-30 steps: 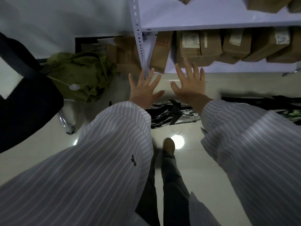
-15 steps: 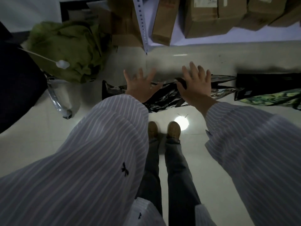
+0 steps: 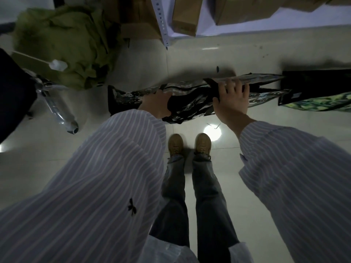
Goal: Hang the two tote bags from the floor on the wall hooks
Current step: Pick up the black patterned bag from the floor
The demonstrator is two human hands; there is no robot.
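A shiny tote bag [image 3: 190,103], black with silvery glints, lies crumpled lengthwise on the pale tiled floor [image 3: 133,59], just ahead of the person's tan shoes [image 3: 175,144] and in front of the foot of a white perforated shelf upright [image 3: 161,21].

The right grip [image 3: 232,100] lies on the bag's right half. Its fingers [image 3: 236,85] bend together over the bag's far upper edge and the thumb spreads to the left. A black strap [image 3: 211,86] runs between thumb and forefinger, so this grip is grasping the bag there.

The left grip [image 3: 152,101] reaches the bag's left half. Only the back of it shows past the striped left sleeve [image 3: 106,168]. Its fingers are hidden behind a dark fold of the bag, so I cannot tell whether it is released or clenched.

A second tote bag [image 3: 313,86], black with a green leafy panel, also lies flat on the floor. It is just to the right of the shiny one, its end touching or overlapping it near the right edge of the view.

A heap of green cloth [image 3: 66,44] sits on the floor to the far left, near a chrome chair leg [image 3: 58,111]. Cardboard boxes [image 3: 186,16] stand on the low shelf beyond the upright.
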